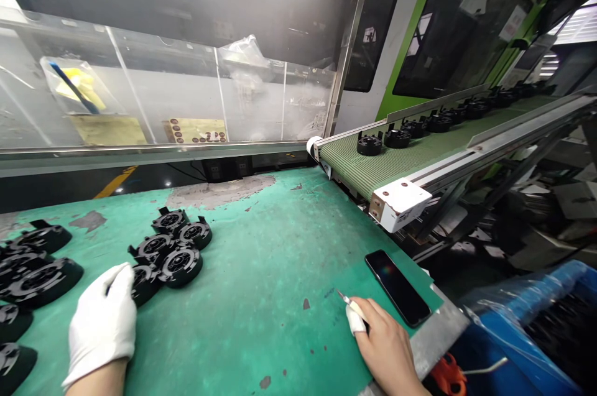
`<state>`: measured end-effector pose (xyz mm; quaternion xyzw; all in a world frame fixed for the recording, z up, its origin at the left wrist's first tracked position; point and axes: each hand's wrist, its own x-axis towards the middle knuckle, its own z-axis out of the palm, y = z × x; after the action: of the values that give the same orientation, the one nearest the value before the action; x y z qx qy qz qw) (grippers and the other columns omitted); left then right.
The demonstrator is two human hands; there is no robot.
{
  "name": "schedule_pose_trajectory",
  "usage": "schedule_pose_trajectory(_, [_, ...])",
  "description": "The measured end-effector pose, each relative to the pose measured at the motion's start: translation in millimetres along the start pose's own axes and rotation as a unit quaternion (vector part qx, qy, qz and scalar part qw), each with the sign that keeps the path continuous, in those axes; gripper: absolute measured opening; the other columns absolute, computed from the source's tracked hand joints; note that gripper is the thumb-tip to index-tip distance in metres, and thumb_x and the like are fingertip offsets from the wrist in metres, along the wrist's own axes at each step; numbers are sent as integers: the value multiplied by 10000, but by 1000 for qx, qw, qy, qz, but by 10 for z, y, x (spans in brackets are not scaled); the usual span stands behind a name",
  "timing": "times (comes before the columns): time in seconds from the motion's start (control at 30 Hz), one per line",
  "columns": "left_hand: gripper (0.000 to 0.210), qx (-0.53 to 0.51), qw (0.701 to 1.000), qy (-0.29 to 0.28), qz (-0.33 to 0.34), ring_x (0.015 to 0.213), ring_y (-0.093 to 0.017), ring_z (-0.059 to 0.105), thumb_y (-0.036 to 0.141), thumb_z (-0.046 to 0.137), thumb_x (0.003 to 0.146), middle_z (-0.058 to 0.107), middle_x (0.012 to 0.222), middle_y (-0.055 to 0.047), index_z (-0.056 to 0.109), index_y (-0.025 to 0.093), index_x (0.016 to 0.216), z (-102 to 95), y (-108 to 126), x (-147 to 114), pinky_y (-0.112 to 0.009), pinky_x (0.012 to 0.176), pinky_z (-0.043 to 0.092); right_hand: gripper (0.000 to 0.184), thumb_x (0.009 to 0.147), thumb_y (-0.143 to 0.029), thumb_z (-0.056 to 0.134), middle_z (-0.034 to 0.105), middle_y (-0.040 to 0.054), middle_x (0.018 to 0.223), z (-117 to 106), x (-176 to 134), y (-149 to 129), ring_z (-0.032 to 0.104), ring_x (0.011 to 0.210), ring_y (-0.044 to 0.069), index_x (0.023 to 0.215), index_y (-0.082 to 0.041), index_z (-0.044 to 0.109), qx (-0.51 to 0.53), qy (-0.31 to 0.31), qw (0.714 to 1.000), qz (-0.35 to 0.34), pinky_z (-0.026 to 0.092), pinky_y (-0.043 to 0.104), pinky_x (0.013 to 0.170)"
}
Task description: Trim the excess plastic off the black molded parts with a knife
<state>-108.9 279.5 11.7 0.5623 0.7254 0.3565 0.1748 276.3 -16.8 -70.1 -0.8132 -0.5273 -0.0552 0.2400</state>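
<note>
My left hand (102,318), in a white glove, is at the near edge of a cluster of black round plastic parts (181,265). Its thumb and fingers close on the edge of the nearest black round plastic part (144,283), which they partly hide. My right hand (385,340) is bare except for a white covering on one fingertip. It grips a small knife (346,299) whose thin blade points forward and left over the green table (261,296). A black phone (398,287) lies flat beside that hand.
More black round parts (44,281) rest at the table's left. A green conveyor belt (354,166) carries a row of similar parts at the back right. Low at right stands a blue bin (527,327) with a plastic liner, near an orange-handled tool (448,374).
</note>
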Motion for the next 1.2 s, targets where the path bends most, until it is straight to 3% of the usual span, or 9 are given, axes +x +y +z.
schedule_pose_trajectory(1.2, [583,0,1000,0,3,1353,-329,511,619,371,949,588,1428,-104,623,211,1281,2,-6,0,-472,1178,364,347,1002,-378,380,720,42,961,8,-8,-56,691,793,219,1135,-298,691,12,17,1000,23,468,302,636])
